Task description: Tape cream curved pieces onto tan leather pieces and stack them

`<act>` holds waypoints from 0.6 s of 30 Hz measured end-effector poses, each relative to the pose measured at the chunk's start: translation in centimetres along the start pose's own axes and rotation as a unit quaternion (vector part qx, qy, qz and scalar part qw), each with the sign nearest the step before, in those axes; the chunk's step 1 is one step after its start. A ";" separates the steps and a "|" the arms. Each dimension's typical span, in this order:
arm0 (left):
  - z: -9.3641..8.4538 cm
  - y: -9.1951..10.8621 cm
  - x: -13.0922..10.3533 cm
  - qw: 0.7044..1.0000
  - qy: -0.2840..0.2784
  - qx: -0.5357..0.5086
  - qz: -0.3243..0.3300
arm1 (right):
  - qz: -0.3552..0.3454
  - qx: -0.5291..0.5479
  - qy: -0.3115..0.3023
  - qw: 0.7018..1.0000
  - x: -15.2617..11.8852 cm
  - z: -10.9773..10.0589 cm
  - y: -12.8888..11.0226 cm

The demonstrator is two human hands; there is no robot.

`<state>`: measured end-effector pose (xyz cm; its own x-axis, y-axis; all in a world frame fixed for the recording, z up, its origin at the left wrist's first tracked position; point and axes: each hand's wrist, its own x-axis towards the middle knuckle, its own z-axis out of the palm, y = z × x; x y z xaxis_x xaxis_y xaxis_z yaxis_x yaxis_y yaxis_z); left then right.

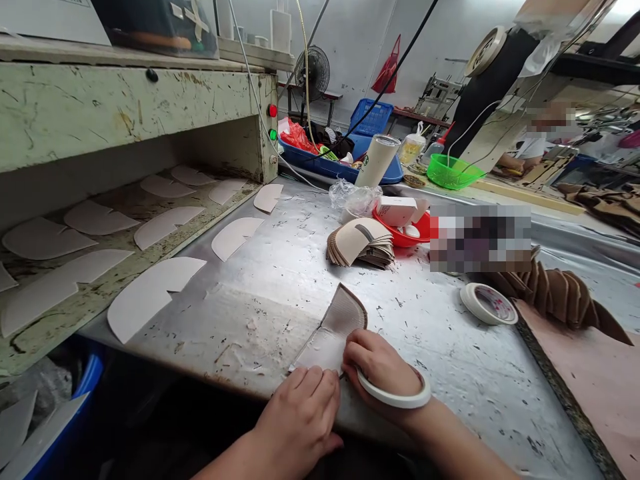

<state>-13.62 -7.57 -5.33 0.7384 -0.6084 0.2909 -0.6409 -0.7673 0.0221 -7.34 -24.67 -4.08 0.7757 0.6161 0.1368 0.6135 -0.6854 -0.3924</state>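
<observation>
The folded piece at six o'clock is pale grey, edged in dark brown; the tape ring at five o'clock is white. The bench is silver-grey, flecked with dark marks. Cut panels between eight and nine o'clock are off-white. The machine at ten o'clock is pale green, streaked with dark scratches and brownish stains; its buttons at eleven o'clock are red and green. The basket at two o'clock is bright green, the mat at four o'clock dusty pink.
</observation>
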 end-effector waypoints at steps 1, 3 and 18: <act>0.0 0.0 0.1 1.000 -0.003 -0.003 -0.002 | -0.004 -0.007 0.001 1.000 0.1 -0.2 0.1; 0.0 0.0 0.3 1.000 -0.007 -0.011 -0.009 | 0.001 0.000 -0.014 1.000 0.3 -0.7 0.3; 1.7 -0.5 -0.2 0.990 0.131 0.022 -0.052 | -0.033 -0.144 -0.039 0.988 0.6 -1.0 -0.2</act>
<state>-13.08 -7.44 -6.97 0.7160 -0.4566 0.5281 -0.5503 -0.8346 0.0243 -6.87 -24.51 -3.04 0.7253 0.6839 0.0794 0.6883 -0.7175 -0.1072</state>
